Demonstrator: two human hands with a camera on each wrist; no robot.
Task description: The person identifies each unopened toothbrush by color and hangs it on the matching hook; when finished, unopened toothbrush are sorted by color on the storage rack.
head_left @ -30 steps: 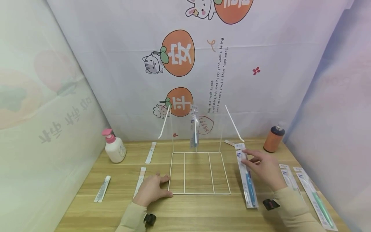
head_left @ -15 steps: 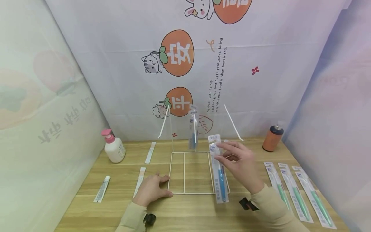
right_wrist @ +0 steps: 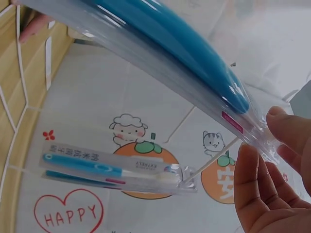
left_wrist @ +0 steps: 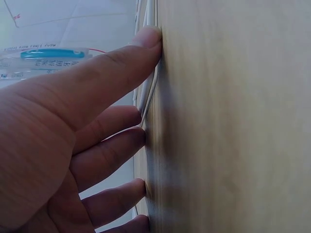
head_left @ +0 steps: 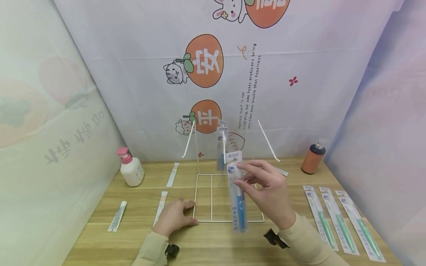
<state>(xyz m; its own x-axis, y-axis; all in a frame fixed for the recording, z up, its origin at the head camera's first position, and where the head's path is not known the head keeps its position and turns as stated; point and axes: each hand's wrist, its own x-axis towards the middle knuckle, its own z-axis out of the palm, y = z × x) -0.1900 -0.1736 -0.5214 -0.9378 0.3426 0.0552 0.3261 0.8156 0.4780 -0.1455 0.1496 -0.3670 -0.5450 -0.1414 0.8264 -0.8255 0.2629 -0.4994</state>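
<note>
My right hand (head_left: 266,186) pinches a blister-packed blue toothbrush (head_left: 240,210) near its upper end, thumb on one side and fingers on the other. The pack stands nearly upright in front of a white wire rack (head_left: 229,222), its top overlapping the tip of the middle hook in the head view. On that hook hangs another packed blue toothbrush (right_wrist: 82,164), back by the printed cloth. My left hand (head_left: 175,218) rests at the rack's front left corner. In the left wrist view, its thumb (left_wrist: 148,38) presses the wire and the other fingers lie spread alongside.
Several packed green toothbrushes (head_left: 340,221) lie at the right. An orange bottle (head_left: 313,159) stands behind them. On the left are a pink-topped pump bottle (head_left: 132,170), a small white tube (head_left: 117,217) and slim white packets (head_left: 172,175). Side hooks (head_left: 269,141) jut forward from the rack.
My right hand has carried the packed blue toothbrush leftward from the rack's right side to before its middle hook. My left hand has stayed at the rack's corner.
</note>
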